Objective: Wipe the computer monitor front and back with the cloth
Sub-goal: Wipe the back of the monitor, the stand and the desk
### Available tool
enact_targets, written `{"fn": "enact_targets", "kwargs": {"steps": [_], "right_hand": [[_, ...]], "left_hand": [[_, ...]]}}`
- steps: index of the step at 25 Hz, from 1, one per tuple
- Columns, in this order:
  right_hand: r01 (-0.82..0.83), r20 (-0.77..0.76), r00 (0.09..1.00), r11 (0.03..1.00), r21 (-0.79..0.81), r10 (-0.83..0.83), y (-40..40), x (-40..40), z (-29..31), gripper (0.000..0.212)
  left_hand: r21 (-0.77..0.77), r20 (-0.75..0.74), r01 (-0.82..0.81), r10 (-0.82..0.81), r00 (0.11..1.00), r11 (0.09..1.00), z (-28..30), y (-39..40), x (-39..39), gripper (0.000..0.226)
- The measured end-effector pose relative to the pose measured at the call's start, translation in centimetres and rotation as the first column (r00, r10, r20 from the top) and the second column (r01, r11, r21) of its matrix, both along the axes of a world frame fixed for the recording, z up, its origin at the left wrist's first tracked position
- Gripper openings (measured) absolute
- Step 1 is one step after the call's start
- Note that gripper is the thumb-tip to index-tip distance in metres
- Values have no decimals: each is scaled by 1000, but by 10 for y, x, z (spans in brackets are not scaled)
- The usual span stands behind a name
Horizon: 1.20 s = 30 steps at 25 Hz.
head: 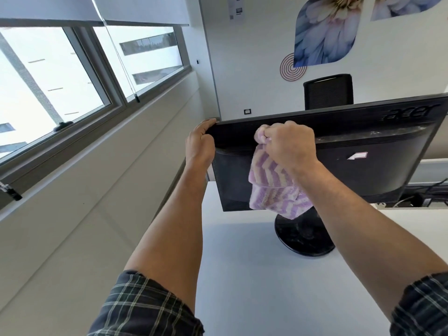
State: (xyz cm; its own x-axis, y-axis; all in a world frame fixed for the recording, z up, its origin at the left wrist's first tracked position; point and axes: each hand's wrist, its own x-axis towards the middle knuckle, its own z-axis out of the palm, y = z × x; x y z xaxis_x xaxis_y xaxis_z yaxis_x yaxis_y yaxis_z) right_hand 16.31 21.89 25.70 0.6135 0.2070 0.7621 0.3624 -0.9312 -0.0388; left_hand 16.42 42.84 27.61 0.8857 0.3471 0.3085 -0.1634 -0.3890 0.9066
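A black computer monitor stands on a round base with its dusty back panel facing me. My left hand grips the monitor's upper left corner, fingers curled over the edge. My right hand holds a bunched purple and cream striped cloth against the upper back of the monitor. The rest of the cloth hangs down over the panel. The screen side is hidden from me.
The monitor stands on a white desk. A window wall runs along the left. A black office chair stands behind the monitor, and cables lie at the right under it. A white sticker is on the back panel.
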Motion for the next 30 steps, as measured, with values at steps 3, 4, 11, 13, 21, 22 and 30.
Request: {"fn": "enact_targets", "kwargs": {"steps": [3,4,11,13,21,22,30], "right_hand": [[-5,56,998,999,43,3,28,-10,6,19],[-104,87,991,995,-4,104,40,-8,4,17],[-241,-51,970,942,-235,236,38,9,-14,14],[-113,26,992,964,-239,123,11,11,-15,8],[30,-151,988,996,79,-18,-22,-8,-7,18],[-7,-149,988,989,151,30,-12,-9,-8,13],[-228,40,973,974,-3,228,70,9,-2,49]], "left_hand": [[-43,-22,-21,20,1000,999,5,-5,-3,67],[-44,-21,-23,22,1000,999,6,-6,-3,66],[-29,-25,-19,19,1000,999,5,-5,-7,67],[-51,-29,4,-5,1000,999,2,0,-2,68],[-213,-58,92,-106,993,973,5,12,3,63],[-227,-47,102,-116,992,969,4,13,3,64],[-274,20,132,-132,991,953,4,4,1,68]]}}
